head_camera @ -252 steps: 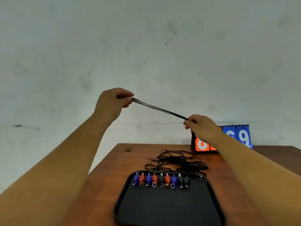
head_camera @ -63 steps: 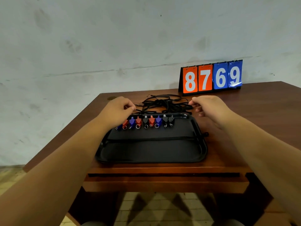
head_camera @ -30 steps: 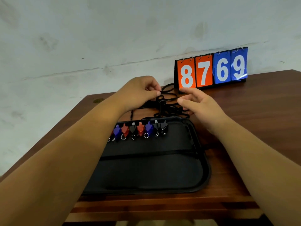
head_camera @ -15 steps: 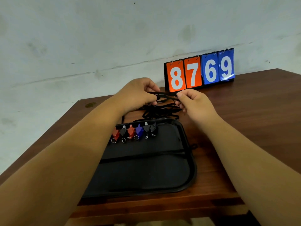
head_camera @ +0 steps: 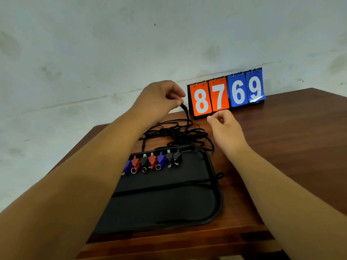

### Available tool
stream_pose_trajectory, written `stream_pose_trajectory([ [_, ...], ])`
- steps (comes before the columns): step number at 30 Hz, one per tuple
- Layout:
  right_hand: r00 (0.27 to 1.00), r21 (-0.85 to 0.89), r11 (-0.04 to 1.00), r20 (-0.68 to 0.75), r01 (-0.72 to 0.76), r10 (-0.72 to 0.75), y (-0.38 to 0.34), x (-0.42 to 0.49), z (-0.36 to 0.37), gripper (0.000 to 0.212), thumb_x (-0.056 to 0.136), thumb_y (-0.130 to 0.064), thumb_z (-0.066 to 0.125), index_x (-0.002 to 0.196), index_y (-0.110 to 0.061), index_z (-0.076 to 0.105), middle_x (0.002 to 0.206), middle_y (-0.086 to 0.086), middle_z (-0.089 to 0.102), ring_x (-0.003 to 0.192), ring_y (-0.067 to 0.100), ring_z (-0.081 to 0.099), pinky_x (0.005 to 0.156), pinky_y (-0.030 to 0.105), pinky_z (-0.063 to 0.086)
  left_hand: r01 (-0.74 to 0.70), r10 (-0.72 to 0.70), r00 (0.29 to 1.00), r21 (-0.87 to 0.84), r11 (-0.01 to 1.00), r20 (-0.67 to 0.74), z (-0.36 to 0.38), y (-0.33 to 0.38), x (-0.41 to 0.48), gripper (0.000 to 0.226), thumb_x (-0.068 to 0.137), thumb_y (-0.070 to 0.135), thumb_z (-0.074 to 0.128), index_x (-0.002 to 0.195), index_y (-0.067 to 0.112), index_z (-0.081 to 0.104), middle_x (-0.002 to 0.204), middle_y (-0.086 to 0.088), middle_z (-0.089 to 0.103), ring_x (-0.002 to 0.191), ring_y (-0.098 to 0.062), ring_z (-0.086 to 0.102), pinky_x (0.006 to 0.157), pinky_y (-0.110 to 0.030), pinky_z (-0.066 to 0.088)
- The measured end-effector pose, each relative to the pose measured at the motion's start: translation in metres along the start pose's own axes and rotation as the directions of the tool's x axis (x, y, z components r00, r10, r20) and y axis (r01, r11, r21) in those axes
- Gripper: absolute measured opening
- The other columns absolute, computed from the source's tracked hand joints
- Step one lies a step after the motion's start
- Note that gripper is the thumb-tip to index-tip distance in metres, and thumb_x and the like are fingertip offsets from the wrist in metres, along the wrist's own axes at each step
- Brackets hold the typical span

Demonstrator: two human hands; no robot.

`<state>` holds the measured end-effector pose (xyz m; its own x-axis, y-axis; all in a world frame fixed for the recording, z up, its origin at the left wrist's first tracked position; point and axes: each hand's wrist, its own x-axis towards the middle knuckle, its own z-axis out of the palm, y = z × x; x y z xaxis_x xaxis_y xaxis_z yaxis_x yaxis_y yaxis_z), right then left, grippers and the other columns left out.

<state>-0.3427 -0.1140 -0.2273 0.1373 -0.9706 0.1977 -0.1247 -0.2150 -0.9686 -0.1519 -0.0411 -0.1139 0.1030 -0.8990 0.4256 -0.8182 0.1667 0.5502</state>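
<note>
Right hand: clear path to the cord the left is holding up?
Probably yes. The right hand hovers just beside the cord that the left hand pinches above the pile, and nothing stands between them.

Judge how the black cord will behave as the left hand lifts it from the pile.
Likely floppy: the cord hangs limp from the left hand. Probably light, since a pinch lifts it. It may snag, as its tail runs into the tangled pile.
</note>
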Motion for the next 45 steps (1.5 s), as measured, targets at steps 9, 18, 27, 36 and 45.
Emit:
stream_pose_trajectory([
  [9, 0.943, 0.119, 0.968, 0.227, 0.220, -0.242, -0.068, -0.013, 0.008, 0.032, 0.099, -0.042, 0.076, 0.129, -0.041, 0.064, 0.121, -0.017, 0.077, 0.115, 0.003, 0.071, 0.104, 0.037, 0.057, -0.057, 0.058, 0.998, 0.061, 0.997, -0.019, -0.036, 0.034, 0.004, 0.021, 0.096, 0.014, 0.078, 0.108, 0.030, 0.077, 0.100, 0.015, 0.080, 0.093, 0.005, 0.072, 0.072, -0.009, 0.048],
  [18, 0.920, 0.117, 0.941, 0.201, 0.318, -0.336, -0.141, -0.041, -0.001, 0.024, 0.098, -0.023, 0.078, 0.114, -0.019, 0.060, 0.097, -0.001, 0.084, 0.087, 0.012, 0.082, 0.099, 0.043, 0.057, -0.060, 0.066, 0.993, 0.069, 0.996, -0.095, -0.089, 0.071, -0.017, 0.009, 0.093, 0.024, 0.083, 0.094, 0.033, 0.081, 0.088, 0.016, 0.076, 0.072, 0.008, 0.066, 0.066, -0.018, 0.046],
  [27, 0.895, 0.140, 0.927, 0.245, 0.348, -0.373, -0.195, -0.069, -0.012, 0.023, 0.098, -0.020, 0.080, 0.111, -0.006, 0.068, 0.090, 0.003, 0.084, 0.081, 0.019, 0.081, 0.085, 0.040, 0.066, -0.127, 0.139, 0.980, 0.090, 0.988, -0.145, -0.135, 0.109, -0.044, 0.007, 0.095, 0.027, 0.081, 0.099, 0.032, 0.080, 0.090, 0.017, 0.076, 0.069, 0.015, 0.063, 0.066, -0.017, 0.045],
  [36, 0.880, 0.191, 0.925, 0.293, 0.328, -0.373, -0.222, -0.092, -0.014, 0.017, 0.105, -0.028, 0.070, 0.112, -0.014, 0.078, 0.095, 0.002, 0.083, 0.086, 0.018, 0.078, 0.087, 0.038, 0.067, -0.116, 0.114, 0.986, -0.008, 0.993, -0.124, -0.168, 0.123, -0.072, 0.009, 0.097, 0.019, 0.077, 0.103, 0.025, 0.079, 0.094, 0.007, 0.081, 0.086, -0.006, 0.078, 0.085, -0.031, 0.064],
  [45, 0.844, 0.266, 0.915, 0.369, 0.305, -0.389, -0.235, -0.113, -0.018, 0.027, 0.106, -0.025, 0.068, 0.109, 0.001, 0.075, 0.082, 0.007, 0.075, 0.064, 0.017, 0.060, 0.067, 0.030, 0.056, -0.125, 0.096, 0.977, -0.144, 0.982, -0.188, -0.183, 0.127, -0.093, 0.007, 0.095, 0.015, 0.081, 0.102, 0.015, 0.079, 0.090, 0.003, 0.082, 0.086, -0.008, 0.080, 0.085, -0.032, 0.067],
])
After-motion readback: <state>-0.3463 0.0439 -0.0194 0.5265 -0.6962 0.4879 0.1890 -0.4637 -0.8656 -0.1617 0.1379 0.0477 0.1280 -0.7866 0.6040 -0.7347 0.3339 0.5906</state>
